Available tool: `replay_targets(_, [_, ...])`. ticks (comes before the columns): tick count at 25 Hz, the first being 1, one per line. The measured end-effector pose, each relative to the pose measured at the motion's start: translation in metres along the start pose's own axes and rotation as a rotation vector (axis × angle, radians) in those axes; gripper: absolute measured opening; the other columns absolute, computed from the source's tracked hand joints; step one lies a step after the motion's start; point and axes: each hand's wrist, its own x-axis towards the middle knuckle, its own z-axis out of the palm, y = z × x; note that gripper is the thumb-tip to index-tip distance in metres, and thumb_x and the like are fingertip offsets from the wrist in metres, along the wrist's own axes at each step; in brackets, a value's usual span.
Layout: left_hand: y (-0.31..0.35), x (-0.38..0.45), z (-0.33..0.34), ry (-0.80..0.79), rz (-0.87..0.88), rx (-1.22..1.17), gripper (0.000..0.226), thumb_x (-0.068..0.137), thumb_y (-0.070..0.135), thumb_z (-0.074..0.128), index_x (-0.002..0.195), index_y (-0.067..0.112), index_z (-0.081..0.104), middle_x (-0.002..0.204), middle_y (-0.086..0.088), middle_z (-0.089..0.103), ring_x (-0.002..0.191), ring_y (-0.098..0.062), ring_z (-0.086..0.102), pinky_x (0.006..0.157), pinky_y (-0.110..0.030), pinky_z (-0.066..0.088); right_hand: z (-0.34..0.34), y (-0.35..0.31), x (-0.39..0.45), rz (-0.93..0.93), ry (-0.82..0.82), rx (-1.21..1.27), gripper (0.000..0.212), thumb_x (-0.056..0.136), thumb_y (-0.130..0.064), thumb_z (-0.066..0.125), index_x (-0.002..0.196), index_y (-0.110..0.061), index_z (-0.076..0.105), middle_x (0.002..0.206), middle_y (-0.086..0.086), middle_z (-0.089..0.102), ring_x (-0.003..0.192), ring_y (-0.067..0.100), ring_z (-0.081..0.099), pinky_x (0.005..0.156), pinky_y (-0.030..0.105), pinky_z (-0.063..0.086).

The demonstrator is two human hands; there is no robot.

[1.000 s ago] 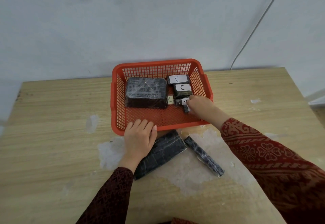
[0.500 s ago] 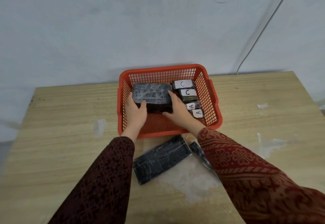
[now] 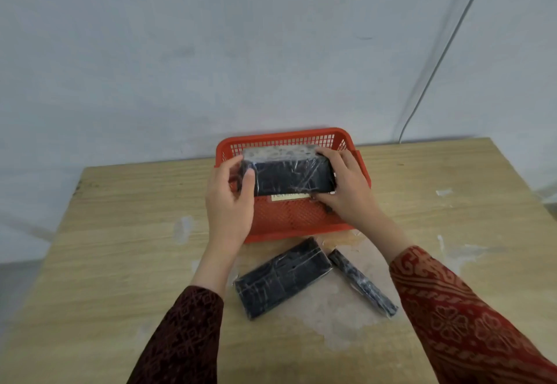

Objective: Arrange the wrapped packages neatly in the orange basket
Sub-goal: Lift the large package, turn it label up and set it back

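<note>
Head view: large wrapped block (image 3: 289, 175) lifted over orange basket (image 3: 301, 217), clamped endwise between left hand (image 3: 230, 199) and right hand (image 3: 346, 187).
Best lowered level, flush to a mesh wall, grip firm on slick, crinkled film. On worn wooden table (image 3: 120, 233): flat dark package (image 3: 281, 278), slim stick-shaped package (image 3: 361, 284).

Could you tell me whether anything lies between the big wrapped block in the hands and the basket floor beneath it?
Nothing visible does. The left hand and right hand hold the large package above the orange basket, whose floor below shows bare mesh apart from a flat pale label. The right side is hidden by the hand.
</note>
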Motion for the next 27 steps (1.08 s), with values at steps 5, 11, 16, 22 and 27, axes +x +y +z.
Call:
replay_targets(5, [0.005,-0.024,-0.025,-0.098,-0.108,-0.168,0.024,0.092,0.032,0.055,0.115,0.026,0.059,0.114,0.004,0.063,0.108,-0.015,0.06,0.089,-0.028,0.049,-0.031,-0.013,-0.016,-0.012,-0.158,0.11,0.069,0.07,-0.04,0.078,0.128,-0.024,0.045,0.118,-0.006,0.042,0.104,0.002,0.041,0.082,0.0,0.033])
replay_targets(11, [0.023,-0.049,-0.037,-0.241,-0.284,-0.339,0.046,0.091,0.049,0.046,0.129,0.025,0.053,0.122,0.005,0.061,0.11,-0.005,0.059,0.083,-0.022,0.051,-0.042,-0.027,-0.039,0.004,-0.227,0.183,0.058,0.066,-0.061,0.067,0.113,-0.031,0.048,0.114,-0.005,0.049,0.101,0.006,0.051,0.083,0.019,0.048])
replay_targets(16, [0.017,-0.06,-0.042,-0.29,-0.251,-0.268,0.052,0.078,0.04,0.069,0.126,0.026,0.055,0.122,0.005,0.064,0.114,-0.014,0.059,0.1,-0.039,0.049,-0.049,-0.027,-0.053,0.127,-0.324,0.386,0.041,0.083,-0.044,0.063,0.115,-0.022,0.054,0.109,-0.004,0.063,0.1,0.013,0.062,0.081,0.035,0.057])
replay_targets(22, [0.014,-0.065,-0.045,-0.262,-0.256,-0.24,0.049,0.082,0.029,0.07,0.128,0.025,0.054,0.118,0.006,0.065,0.11,-0.011,0.061,0.094,-0.036,0.053,-0.045,-0.025,-0.059,0.177,-0.395,0.303,0.053,0.081,-0.051,0.062,0.123,-0.021,0.049,0.111,-0.004,0.061,0.093,0.003,0.06,0.079,0.026,0.054])
replay_targets(27, [0.023,-0.058,-0.048,-0.28,-0.21,-0.213,0.04,0.084,0.028,0.068,0.122,0.029,0.057,0.109,0.015,0.065,0.1,0.0,0.061,0.073,-0.011,0.052,-0.053,-0.031,-0.056,0.108,-0.371,0.248,0.058,0.081,-0.043,0.068,0.131,-0.03,0.043,0.116,-0.009,0.054,0.102,0.007,0.054,0.073,0.012,0.041])
